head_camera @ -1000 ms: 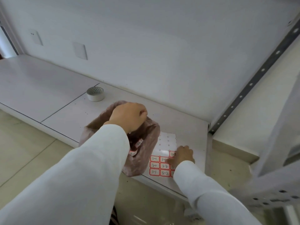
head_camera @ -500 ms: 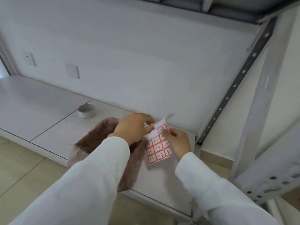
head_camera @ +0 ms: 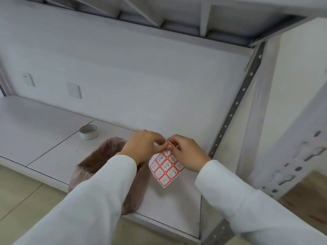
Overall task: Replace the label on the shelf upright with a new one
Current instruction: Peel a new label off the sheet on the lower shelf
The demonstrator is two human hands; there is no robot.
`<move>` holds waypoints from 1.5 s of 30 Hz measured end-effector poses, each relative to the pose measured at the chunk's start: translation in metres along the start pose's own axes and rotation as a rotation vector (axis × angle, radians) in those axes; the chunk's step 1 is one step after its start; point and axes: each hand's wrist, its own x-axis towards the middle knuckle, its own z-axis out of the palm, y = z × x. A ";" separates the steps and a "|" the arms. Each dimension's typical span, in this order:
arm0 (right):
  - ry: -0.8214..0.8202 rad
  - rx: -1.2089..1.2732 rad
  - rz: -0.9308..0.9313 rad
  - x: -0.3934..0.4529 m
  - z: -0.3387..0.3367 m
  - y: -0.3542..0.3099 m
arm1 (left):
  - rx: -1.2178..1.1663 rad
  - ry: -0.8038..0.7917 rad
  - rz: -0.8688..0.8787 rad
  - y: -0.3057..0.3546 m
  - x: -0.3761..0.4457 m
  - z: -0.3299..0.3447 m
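Over the right end of the lower shelf board (head_camera: 168, 207), both hands hold the label sheet (head_camera: 165, 167) in the air, clear of the board. Left hand (head_camera: 141, 147) pinches the sheet's top corner with thumb and fingertips; right hand (head_camera: 185, 156) pinches the same corner from the other side, fingers curled. Looks like a label is being peeled off the top row; I can't tell whether one is already lifted, the fingers cover it. Sheet hangs tilted, red-bordered labels with handwritten marks facing the camera.

Shelf upright (head_camera: 235, 106), the perforated grey strip, stands just right of the hands, running from the board's back right corner up to the upper shelf. No old label visible on the stretch in view. Pink-lined bin (head_camera: 99, 156) sits at the board's front edge under the left forearm; tape roll (head_camera: 88, 132) further left, towards the back.

Risks, as I judge them:
- Label tears or curls onto itself if peeled too fast from one corner.
- Adhesive sticks to fingertips, label goes on creased or skewed.
- Wrong label picked; marks look alike.
- Sheet slips into the bin if the left hand lets go.
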 end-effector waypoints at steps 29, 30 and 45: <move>0.076 0.140 0.046 -0.005 -0.011 0.010 | -0.561 0.010 -0.166 0.020 -0.002 0.019; 0.079 0.130 0.049 -0.005 -0.011 0.010 | -0.559 0.007 -0.165 0.021 -0.001 0.019; 0.212 0.278 0.376 0.000 0.006 0.030 | -0.280 0.211 -0.328 0.010 0.002 0.020</move>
